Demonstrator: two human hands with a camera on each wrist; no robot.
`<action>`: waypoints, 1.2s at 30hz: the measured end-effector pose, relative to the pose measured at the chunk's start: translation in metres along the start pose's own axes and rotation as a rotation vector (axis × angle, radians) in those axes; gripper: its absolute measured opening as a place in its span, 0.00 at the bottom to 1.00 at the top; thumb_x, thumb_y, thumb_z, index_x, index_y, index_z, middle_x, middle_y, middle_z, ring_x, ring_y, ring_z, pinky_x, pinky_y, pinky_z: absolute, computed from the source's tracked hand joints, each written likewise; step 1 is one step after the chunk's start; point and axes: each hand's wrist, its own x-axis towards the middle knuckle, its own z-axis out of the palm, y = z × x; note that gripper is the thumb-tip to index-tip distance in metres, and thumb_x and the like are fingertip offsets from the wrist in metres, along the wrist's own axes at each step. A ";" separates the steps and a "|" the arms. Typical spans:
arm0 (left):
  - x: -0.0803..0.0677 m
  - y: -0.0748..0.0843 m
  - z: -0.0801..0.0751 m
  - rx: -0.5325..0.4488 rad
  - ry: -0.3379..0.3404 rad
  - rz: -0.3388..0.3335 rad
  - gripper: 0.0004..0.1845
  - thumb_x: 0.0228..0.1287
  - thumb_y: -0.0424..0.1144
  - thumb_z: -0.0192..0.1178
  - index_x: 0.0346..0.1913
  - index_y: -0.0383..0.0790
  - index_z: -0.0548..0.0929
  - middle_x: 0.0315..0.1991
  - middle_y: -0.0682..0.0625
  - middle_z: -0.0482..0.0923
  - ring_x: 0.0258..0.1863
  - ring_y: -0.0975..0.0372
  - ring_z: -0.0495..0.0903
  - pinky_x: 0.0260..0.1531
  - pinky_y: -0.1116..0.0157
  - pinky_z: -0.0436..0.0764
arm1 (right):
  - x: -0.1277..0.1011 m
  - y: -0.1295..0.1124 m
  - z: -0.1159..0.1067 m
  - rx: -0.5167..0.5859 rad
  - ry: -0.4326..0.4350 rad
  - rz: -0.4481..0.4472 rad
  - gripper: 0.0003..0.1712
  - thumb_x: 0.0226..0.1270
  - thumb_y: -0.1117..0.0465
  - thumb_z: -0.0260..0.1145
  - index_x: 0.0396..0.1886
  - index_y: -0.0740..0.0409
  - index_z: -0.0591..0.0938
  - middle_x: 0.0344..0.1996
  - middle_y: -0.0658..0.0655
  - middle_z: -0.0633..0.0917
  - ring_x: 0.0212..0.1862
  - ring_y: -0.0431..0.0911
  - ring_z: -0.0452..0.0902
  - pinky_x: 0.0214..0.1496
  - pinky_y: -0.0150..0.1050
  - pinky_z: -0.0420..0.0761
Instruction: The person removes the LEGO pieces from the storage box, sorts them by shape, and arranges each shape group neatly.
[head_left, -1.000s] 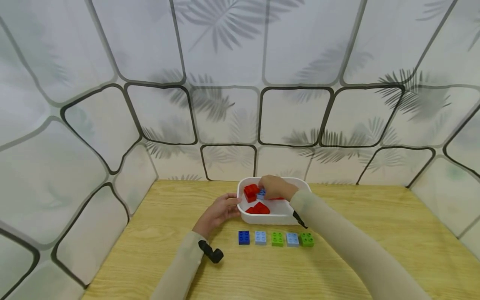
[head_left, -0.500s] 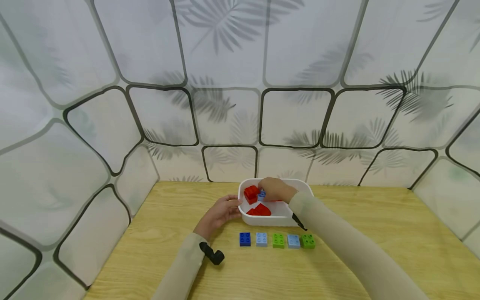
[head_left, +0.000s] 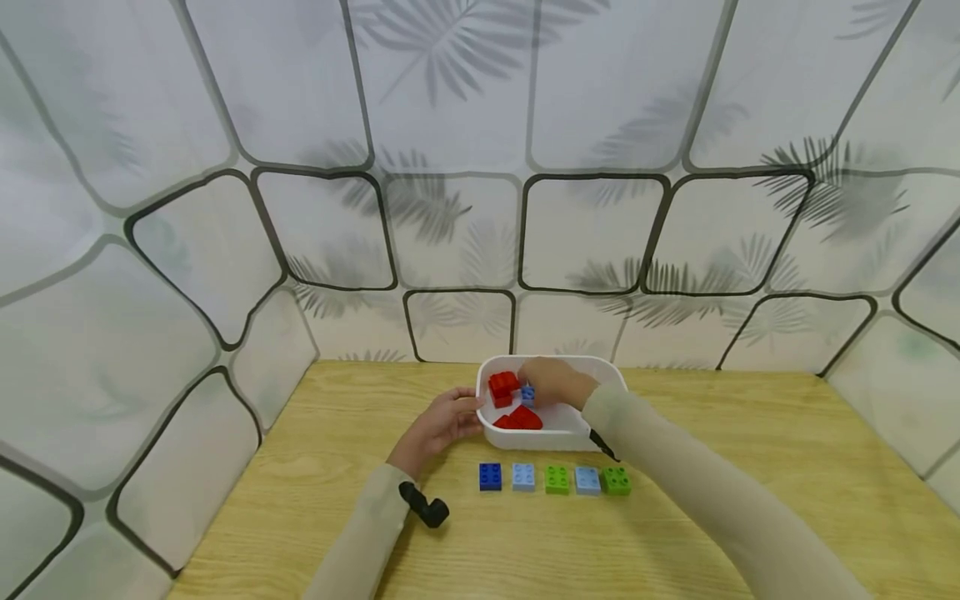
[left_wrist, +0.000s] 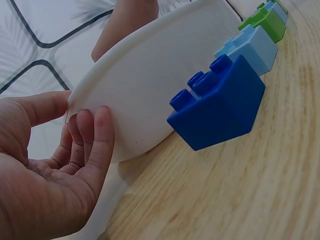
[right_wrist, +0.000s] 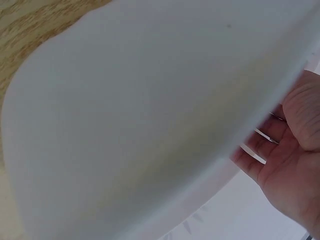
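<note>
1. Two bare hands at one white tray [head_left: 525, 441] on a wooden table [head_left: 480, 550], near the patterned backdrop [head_left: 457, 233]
2. Left hand [head_left: 442, 418]: narrow, fingers bent, thumb at rim, gripping the tray's left end
3. Right hand [head_left: 555, 382]: down inside the tray, at a small blue brick [head_left: 528, 397]; fingertips hidden, cannot tell how far open or if pinching it
4. Red stack [head_left: 503, 386] in tray, just left of small blue brick; red piece [head_left: 519, 418] nearer front wall
5. Row before tray, left to right: dark blue brick [head_left: 491, 477], light blue brick [head_left: 523, 477], green brick [head_left: 557, 479], second light blue brick [head_left: 588, 481], second green brick [head_left: 617, 481]
</note>
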 end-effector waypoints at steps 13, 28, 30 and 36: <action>0.001 0.001 0.003 0.010 0.053 -0.016 0.16 0.74 0.35 0.58 0.59 0.33 0.73 0.42 0.47 0.80 0.34 0.62 0.81 0.38 0.68 0.85 | -0.018 -0.001 -0.010 -0.006 0.095 -0.127 0.13 0.57 0.63 0.78 0.41 0.62 0.88 0.37 0.55 0.88 0.39 0.47 0.78 0.52 0.45 0.83; 0.003 -0.004 0.002 0.013 0.036 -0.006 0.16 0.75 0.35 0.58 0.59 0.32 0.72 0.41 0.50 0.79 0.35 0.63 0.80 0.37 0.68 0.84 | -0.088 0.011 -0.029 0.071 0.274 -0.288 0.16 0.61 0.62 0.74 0.48 0.63 0.87 0.42 0.57 0.84 0.43 0.49 0.80 0.49 0.45 0.83; 0.003 -0.003 0.002 0.015 0.035 -0.008 0.16 0.75 0.35 0.58 0.59 0.32 0.72 0.41 0.49 0.79 0.35 0.62 0.80 0.38 0.68 0.84 | -0.101 0.016 -0.029 0.071 0.303 -0.297 0.16 0.60 0.61 0.76 0.47 0.62 0.87 0.41 0.55 0.85 0.42 0.48 0.80 0.48 0.45 0.84; 0.001 0.000 0.002 0.021 0.049 -0.011 0.17 0.75 0.35 0.57 0.61 0.32 0.71 0.43 0.48 0.79 0.35 0.63 0.80 0.38 0.68 0.84 | -0.136 0.034 -0.030 0.097 0.334 -0.273 0.18 0.57 0.60 0.79 0.46 0.60 0.85 0.41 0.53 0.87 0.45 0.50 0.84 0.51 0.49 0.85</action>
